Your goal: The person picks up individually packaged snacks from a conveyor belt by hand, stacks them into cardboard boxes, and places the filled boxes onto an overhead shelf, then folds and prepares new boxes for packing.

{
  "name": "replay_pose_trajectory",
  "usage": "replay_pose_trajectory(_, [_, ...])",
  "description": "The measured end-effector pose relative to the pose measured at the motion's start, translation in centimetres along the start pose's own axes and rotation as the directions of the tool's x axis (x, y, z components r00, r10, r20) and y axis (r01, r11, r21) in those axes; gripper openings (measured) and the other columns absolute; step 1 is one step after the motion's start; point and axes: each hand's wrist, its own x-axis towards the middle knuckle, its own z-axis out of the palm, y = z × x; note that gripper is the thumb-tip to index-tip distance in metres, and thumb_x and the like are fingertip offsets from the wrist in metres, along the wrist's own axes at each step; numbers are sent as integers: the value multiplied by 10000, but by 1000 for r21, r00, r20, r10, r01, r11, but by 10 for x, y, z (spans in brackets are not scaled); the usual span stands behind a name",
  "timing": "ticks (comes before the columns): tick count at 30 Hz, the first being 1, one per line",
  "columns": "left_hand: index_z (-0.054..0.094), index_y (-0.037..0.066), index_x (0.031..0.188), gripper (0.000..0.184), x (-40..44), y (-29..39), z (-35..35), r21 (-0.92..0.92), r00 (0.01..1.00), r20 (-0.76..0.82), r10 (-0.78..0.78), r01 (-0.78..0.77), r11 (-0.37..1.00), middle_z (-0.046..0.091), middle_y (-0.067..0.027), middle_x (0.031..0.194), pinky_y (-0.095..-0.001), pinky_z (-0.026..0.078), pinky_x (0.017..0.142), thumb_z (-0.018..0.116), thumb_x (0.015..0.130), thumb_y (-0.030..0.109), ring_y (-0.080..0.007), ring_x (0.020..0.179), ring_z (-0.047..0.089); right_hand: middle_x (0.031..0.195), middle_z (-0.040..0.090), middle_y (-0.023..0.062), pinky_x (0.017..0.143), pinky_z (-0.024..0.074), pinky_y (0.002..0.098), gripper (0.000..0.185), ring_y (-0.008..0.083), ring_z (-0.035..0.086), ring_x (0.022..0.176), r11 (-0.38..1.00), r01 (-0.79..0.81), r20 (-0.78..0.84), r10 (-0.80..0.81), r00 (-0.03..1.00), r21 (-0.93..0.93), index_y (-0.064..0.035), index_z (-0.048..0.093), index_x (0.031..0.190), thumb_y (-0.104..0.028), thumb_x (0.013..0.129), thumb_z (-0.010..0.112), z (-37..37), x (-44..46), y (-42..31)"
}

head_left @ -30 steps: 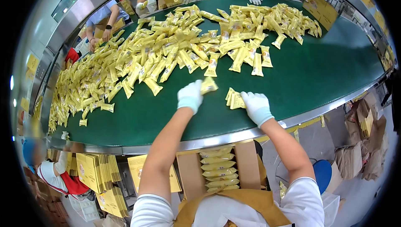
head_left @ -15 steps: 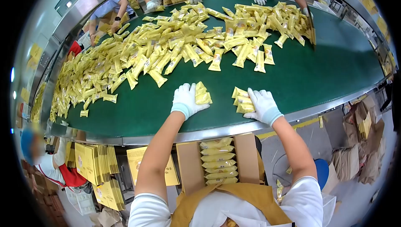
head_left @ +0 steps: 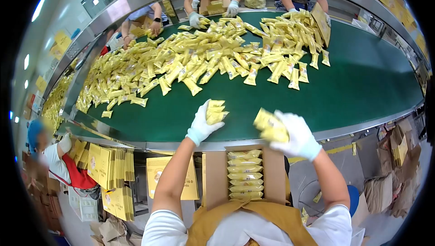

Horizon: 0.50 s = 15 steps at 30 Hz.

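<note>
My left hand (head_left: pixel 200 123), in a white glove, is closed around a small stack of yellow wrapped snack packets (head_left: pixel 215 112) above the near part of the green conveyor belt (head_left: pixel 358 87). In my right hand (head_left: pixel 297 136), also gloved, another stack of yellow packets (head_left: pixel 271 126) is gripped, tilted and blurred by motion. Both stacks are apart from each other. Between my forearms, in front of my apron, an open cardboard box (head_left: pixel 215 178) holds a row of several yellow packets (head_left: pixel 245 176) lying flat on one another.
A big heap of loose yellow packets (head_left: pixel 181 60) covers the far and left belt. Co-workers' gloved hands (head_left: pixel 195 20) work along the far side. The belt's metal edge (head_left: pixel 206 146) runs before me. Folded yellow cartons (head_left: pixel 108 166) stand at left.
Both packet stacks have come up off the belt. My right hand has swung its stack nearer to me and tilted it. At the far side a co-worker's cardboard sheet has tipped against the heap.
</note>
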Motion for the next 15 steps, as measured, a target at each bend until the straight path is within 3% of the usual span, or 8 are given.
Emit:
replay_pose_trajectory(2, [323,-5,1513,1022,-22,3,-16,-310,996,-90,9,-36,950,548,-185,1347,-400,485,1025,891,696,229,-292,1198,592,1076,621,167,856,449,422,858,322,612,999,995,103,302,-101,948,11,-17,487,1364,-507,731,794,-30,6,-48])
replay_pose_trajectory(4, [224,38,1560,1068,-43,59,-36,-587,1000,4,-31,27,809,539,-138,1348,-348,505,1001,852,697,56,-204,1159,598,1045,625,148,820,455,423,809,308,625,954,966,246,490,-175,854,-84,-33,517,1316,-522,732,790,-22,3,-83])
replay_pose_trajectory(6, [174,53,1576,1095,-64,93,-43,-740,997,81,-4,63,670,530,-119,1357,-335,512,989,825,698,-6,-180,1130,602,1027,610,128,801,453,427,853,295,624,913,920,390,548,-304,779,-44,-36,499,1388,-532,747,764,19,-10,-97])
replay_pose_trajectory(8, [150,25,1578,1117,-83,118,-41,-752,983,184,8,136,645,501,-124,1395,-332,481,1021,819,684,-6,-179,1200,547,1009,619,130,719,467,423,823,282,630,870,905,425,659,-316,682,-6,-24,484,1410,-459,764,750,57,-20,-113])
replay_pose_trajectory(11, [89,-4,1591,1183,-104,136,-32,-613,943,323,83,142,777,461,-87,1441,-324,378,1112,809,653,9,-158,1293,454,977,605,146,692,466,435,705,295,609,807,904,426,480,-361,800,-29,11,478,1398,-350,825,674,126,-68,-124])
replay_pose_trajectory(12, [81,-22,1587,1206,-111,139,-28,-587,922,378,83,169,792,438,-94,1468,-325,347,1137,836,648,18,-161,1319,426,974,605,143,681,461,427,688,290,607,804,905,418,519,-320,792,-80,11,474,1405,-325,832,653,133,-75,-131])
replay_pose_trajectory(13, [188,-66,1545,1159,-116,129,-17,-438,938,303,170,-22,899,486,-213,1407,-395,384,1119,894,685,260,-321,1304,500,971,604,141,669,456,419,673,285,606,800,902,410,555,-275,785,-133,12,470,1413,-299,838,632,138,-78,-138])
replay_pose_trajectory(15, [205,-58,1543,1158,-123,124,2,-148,930,312,196,-156,977,501,-227,1371,-427,400,1086,873,701,372,-365,1255,517,961,606,123,637,434,378,569,240,605,794,878,424,528,-257,810,-223,7,507,1367,-270,875,578,150,-88,-137])
